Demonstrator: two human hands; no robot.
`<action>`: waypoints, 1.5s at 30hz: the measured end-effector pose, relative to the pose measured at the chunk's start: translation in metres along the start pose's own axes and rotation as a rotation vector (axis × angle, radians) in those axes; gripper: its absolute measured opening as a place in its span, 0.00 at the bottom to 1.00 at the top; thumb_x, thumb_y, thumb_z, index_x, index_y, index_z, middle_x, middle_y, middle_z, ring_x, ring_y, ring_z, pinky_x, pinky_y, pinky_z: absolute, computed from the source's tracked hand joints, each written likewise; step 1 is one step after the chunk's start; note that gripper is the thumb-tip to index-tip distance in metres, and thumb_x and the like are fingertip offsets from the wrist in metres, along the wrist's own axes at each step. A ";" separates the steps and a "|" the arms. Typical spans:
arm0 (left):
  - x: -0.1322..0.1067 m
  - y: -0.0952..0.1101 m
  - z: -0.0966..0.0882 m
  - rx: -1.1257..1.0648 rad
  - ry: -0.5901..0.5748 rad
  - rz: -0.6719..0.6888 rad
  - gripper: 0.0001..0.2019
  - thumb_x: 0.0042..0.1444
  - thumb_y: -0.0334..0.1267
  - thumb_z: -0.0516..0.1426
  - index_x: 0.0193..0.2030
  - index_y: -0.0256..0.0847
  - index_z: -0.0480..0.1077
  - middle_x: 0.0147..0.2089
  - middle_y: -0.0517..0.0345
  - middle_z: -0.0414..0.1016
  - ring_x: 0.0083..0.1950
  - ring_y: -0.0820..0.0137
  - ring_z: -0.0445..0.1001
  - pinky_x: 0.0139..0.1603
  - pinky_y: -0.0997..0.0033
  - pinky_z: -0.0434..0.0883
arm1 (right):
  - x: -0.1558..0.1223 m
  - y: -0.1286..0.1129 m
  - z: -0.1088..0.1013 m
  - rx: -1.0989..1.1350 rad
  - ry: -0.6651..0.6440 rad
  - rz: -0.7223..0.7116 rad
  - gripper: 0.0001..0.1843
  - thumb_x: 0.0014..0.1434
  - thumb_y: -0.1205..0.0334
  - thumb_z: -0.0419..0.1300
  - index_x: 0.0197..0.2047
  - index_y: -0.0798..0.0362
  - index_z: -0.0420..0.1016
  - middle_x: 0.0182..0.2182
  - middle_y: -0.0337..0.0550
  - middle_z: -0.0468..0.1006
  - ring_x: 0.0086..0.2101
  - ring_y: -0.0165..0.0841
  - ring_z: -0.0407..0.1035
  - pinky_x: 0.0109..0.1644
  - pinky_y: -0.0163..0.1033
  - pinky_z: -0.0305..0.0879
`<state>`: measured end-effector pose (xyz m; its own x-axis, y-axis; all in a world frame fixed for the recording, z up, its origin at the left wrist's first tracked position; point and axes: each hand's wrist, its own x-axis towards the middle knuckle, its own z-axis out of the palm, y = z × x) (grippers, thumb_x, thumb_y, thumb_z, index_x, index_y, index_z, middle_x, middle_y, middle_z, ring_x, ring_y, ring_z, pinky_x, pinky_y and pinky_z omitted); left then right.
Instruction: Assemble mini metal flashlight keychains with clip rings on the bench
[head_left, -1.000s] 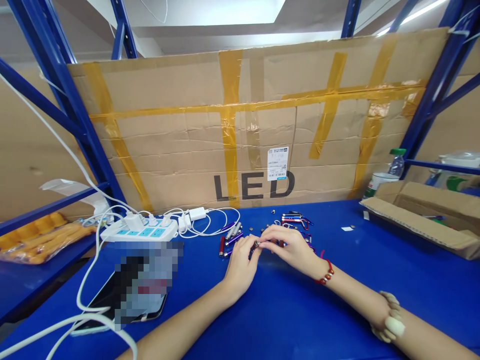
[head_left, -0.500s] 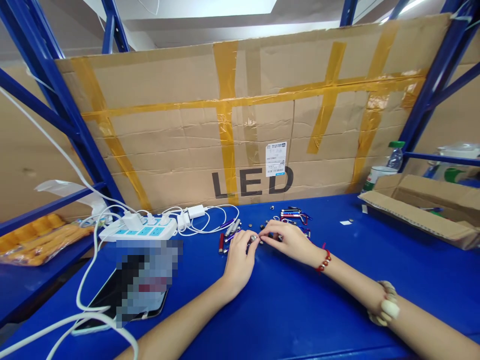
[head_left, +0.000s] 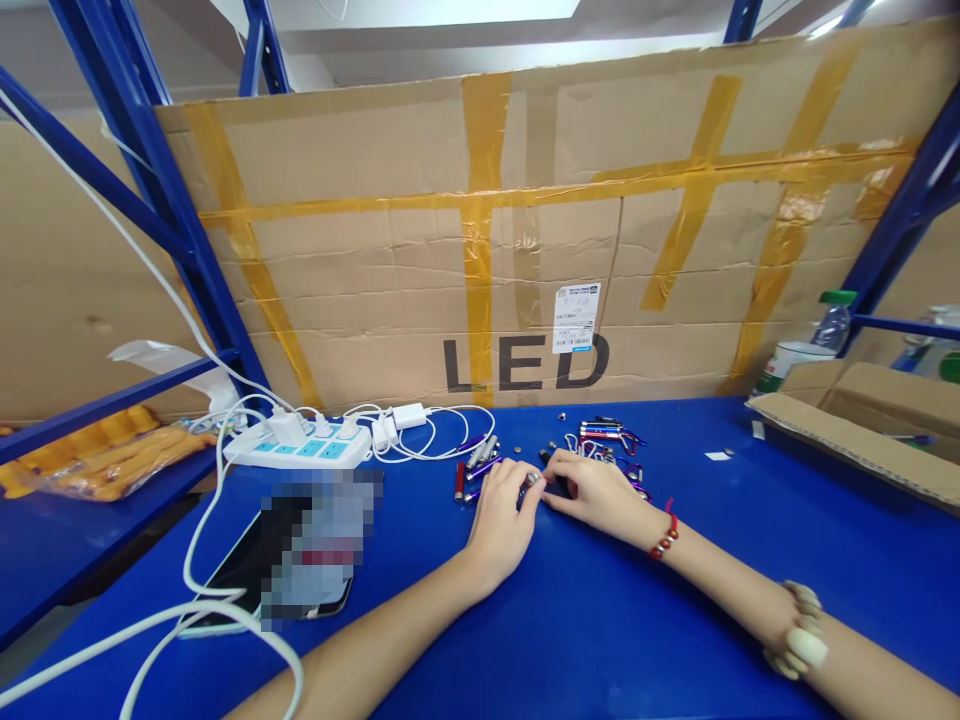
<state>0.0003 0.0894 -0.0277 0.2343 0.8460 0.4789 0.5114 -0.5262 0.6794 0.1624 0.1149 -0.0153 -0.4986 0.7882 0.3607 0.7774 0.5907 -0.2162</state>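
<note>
Small metal part (head_left: 532, 479), silvery and shiny: sits at the dial's centre, grasped between thumb and fingers of the left hand (head_left: 502, 515). Just beside, towards 3 o'clock, right hand (head_left: 600, 495) with thumb and fingers bent close together; cannot tell whether grasping anything. At 12 o'clock, reads "LED" in bold black capitals on a tall, creased cardboard panel (head_left: 390, 290), crossed by glossy amber tape (head_left: 478, 270). Just past 12, lapping the D, white label (head_left: 577, 312) with rows of print too small to read. Around 2 o'clock, slim metallic tubes (head_left: 600, 432) in red and blue, bunched with looped clips. At 9, near the left hand, red cylinder (head_left: 460, 482), smooth-sided, with purple and silver ones alongside. Between 9 and 10, white plastic power strip (head_left: 341, 458) with pale blue socket panels, plugs and looping cables. Between 8 and 9, flat dark-screened device (head_left: 241, 562), partly pixelated. At 3, white paper scrap (head_left: 717, 456), flat on the smooth blue tabletop (head_left: 600, 640); farther out, open brown carton (head_left: 847, 445). Between 2 and 3, clear green-capped bottle (head_left: 834, 325).
</note>
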 end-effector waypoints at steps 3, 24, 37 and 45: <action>0.000 0.000 -0.001 0.014 -0.019 -0.006 0.09 0.60 0.37 0.47 0.32 0.40 0.64 0.36 0.58 0.67 0.42 0.69 0.64 0.47 0.68 0.61 | 0.000 -0.001 0.001 0.023 -0.012 0.007 0.06 0.54 0.60 0.57 0.34 0.52 0.72 0.33 0.37 0.72 0.26 0.25 0.66 0.26 0.30 0.58; -0.001 -0.002 0.000 -0.056 -0.114 -0.121 0.09 0.60 0.40 0.43 0.35 0.40 0.61 0.29 0.59 0.69 0.30 0.71 0.68 0.32 0.74 0.62 | -0.002 -0.015 -0.011 0.407 0.243 -0.292 0.11 0.60 0.59 0.53 0.38 0.52 0.76 0.38 0.45 0.71 0.33 0.27 0.68 0.36 0.34 0.66; -0.005 0.011 -0.008 -0.012 -0.150 -0.074 0.10 0.59 0.41 0.45 0.33 0.41 0.63 0.25 0.63 0.65 0.26 0.74 0.63 0.29 0.77 0.58 | 0.009 0.050 -0.023 -0.084 0.282 0.141 0.14 0.59 0.61 0.50 0.43 0.51 0.73 0.42 0.42 0.73 0.39 0.31 0.69 0.42 0.35 0.63; -0.006 0.006 -0.008 0.008 -0.171 -0.056 0.11 0.58 0.44 0.45 0.35 0.44 0.65 0.27 0.62 0.68 0.28 0.72 0.67 0.31 0.76 0.60 | 0.036 0.052 -0.015 -0.321 0.084 0.088 0.15 0.59 0.63 0.48 0.44 0.51 0.73 0.46 0.45 0.73 0.46 0.36 0.65 0.48 0.43 0.55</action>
<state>-0.0047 0.0804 -0.0216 0.3423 0.8768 0.3379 0.5340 -0.4774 0.6978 0.1906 0.1712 0.0002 -0.4010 0.8089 0.4299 0.9039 0.4257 0.0423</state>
